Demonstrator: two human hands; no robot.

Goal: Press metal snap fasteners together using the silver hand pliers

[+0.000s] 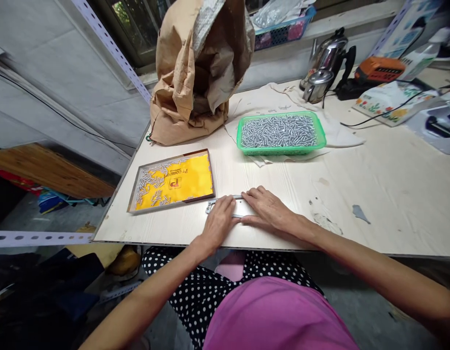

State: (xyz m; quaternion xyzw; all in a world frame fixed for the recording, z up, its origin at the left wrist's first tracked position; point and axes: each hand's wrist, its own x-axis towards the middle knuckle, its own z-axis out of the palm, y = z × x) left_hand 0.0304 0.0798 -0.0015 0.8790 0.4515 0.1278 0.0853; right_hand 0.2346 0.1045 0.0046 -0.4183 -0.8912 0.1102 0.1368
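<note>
A narrow, flat metal piece (242,209) lies on the table near its front edge, with a small fitting at its left end. My left hand (220,218) grips it near that end, fingers closed over the top. On the right end my right hand (266,209) has its fingertips and thumb closed around the edges. Both hands partly hide the piece. Just beyond my left hand is a shallow box (211,176) with a yellow lining, and many small metal pins (148,181) lie at its left side. A green plastic basket (321,138) full of similar pins (279,130) stands farther back.
A large brown paper bag (174,97) stands open at the back left. Metal pots (320,83), an orange-and-black device (380,69) and a flowered packet (389,103) sit at the back right. Cloth (343,138) lies under the basket. A perforated metal upright (113,48) rises at left.
</note>
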